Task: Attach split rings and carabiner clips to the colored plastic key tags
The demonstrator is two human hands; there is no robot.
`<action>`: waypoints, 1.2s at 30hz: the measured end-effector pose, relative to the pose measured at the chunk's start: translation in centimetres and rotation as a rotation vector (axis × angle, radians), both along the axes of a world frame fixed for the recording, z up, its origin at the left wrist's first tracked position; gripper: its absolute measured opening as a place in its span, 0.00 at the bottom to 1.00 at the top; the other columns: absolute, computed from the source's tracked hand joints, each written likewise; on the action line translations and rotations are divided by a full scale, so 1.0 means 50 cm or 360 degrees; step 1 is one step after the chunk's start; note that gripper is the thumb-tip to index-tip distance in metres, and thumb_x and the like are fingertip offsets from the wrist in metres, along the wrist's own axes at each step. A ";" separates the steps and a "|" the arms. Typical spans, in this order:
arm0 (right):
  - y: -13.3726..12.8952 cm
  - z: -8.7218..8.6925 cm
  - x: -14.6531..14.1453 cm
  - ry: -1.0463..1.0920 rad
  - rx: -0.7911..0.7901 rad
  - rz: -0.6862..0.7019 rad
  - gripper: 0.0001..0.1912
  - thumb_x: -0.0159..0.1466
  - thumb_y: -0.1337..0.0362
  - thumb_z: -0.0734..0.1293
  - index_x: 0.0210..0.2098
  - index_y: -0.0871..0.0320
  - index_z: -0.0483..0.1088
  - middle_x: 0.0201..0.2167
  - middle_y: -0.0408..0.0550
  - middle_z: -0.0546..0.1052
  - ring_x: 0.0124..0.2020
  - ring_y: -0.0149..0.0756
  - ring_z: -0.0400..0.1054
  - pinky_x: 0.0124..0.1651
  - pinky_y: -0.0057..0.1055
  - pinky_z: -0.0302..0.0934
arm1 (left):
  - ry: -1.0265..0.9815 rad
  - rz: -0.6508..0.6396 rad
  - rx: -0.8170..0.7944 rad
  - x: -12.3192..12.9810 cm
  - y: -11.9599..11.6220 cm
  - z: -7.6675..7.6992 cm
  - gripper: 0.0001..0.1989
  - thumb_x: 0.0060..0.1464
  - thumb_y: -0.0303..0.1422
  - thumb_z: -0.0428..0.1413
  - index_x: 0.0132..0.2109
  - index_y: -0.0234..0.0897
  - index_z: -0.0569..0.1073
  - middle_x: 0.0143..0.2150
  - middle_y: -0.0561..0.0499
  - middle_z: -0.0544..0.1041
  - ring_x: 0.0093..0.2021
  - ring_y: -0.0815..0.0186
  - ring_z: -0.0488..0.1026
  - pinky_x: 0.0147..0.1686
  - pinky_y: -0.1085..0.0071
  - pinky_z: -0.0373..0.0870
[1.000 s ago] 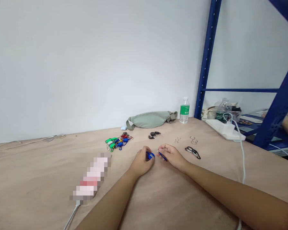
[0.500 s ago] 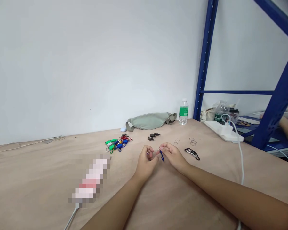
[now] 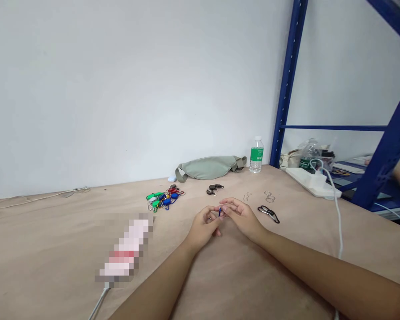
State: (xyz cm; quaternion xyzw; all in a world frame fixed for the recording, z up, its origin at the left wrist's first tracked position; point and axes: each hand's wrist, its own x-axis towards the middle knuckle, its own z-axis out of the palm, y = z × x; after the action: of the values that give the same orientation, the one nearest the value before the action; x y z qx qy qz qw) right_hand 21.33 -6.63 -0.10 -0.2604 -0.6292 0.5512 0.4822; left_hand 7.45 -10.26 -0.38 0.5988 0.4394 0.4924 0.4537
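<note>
Between my hands is a small blue carabiner point(image 3: 219, 212), upright and partly covered by fingers. My left hand point(image 3: 204, 226) is closed, its thumb and fingers pinching the carabiner from the left. My right hand point(image 3: 242, 218) is closed too, with its fingertips at the carabiner's top; a small metal ring there is too hidden to make out clearly. Right of my right hand lie black carabiners point(image 3: 268, 214). Beyond it are larger split rings point(image 3: 270, 197) and smaller rings point(image 3: 247, 196). Black badge reels point(image 3: 214, 189) lie behind my hands.
A pile of coloured badge reels point(image 3: 163, 198) lies to the left. A grey-green waist bag point(image 3: 208, 168) and a water bottle point(image 3: 256, 154) stand by the wall. A white power strip point(image 3: 311, 182) and cable are at right, near a blue rack point(image 3: 288, 84). A pixelated object point(image 3: 126, 249) lies front left.
My left hand has come in to the right and now grips the blue carabiner, which hung from my right fingers before. The view has shifted slightly.
</note>
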 end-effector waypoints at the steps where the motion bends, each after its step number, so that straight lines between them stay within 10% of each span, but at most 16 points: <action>1: 0.000 0.000 0.001 -0.0025 0.0010 -0.0004 0.15 0.53 0.55 0.64 0.35 0.59 0.64 0.27 0.45 0.72 0.29 0.31 0.66 0.38 0.31 0.60 | -0.0009 0.0004 -0.0010 0.000 0.000 0.000 0.13 0.46 0.35 0.53 0.39 0.34 0.64 0.22 0.60 0.61 0.16 0.77 0.65 0.20 0.78 0.60; 16: 0.009 -0.009 0.001 -0.0201 -0.0012 -0.0021 0.09 0.50 0.61 0.66 0.28 0.59 0.65 0.19 0.41 0.70 0.22 0.29 0.65 0.28 0.28 0.59 | 0.0230 0.0128 0.0025 0.008 -0.007 0.007 0.06 0.45 0.31 0.51 0.29 0.36 0.59 0.19 0.60 0.63 0.16 0.75 0.63 0.17 0.78 0.60; 36: 0.012 -0.015 0.006 -0.0143 0.0239 -0.0120 0.12 0.49 0.58 0.68 0.29 0.59 0.67 0.28 0.47 0.73 0.30 0.34 0.69 0.36 0.33 0.65 | 0.0363 0.0112 0.0298 -0.002 -0.007 0.011 0.12 0.51 0.36 0.49 0.42 0.36 0.66 0.34 0.50 0.72 0.36 0.67 0.70 0.39 0.70 0.66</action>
State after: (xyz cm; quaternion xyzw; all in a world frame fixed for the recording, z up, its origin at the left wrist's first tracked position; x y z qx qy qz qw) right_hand 21.64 -6.05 -0.87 -0.2717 -0.6794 0.4717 0.4920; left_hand 7.36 -10.61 0.18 0.6748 0.4611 0.4755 0.3255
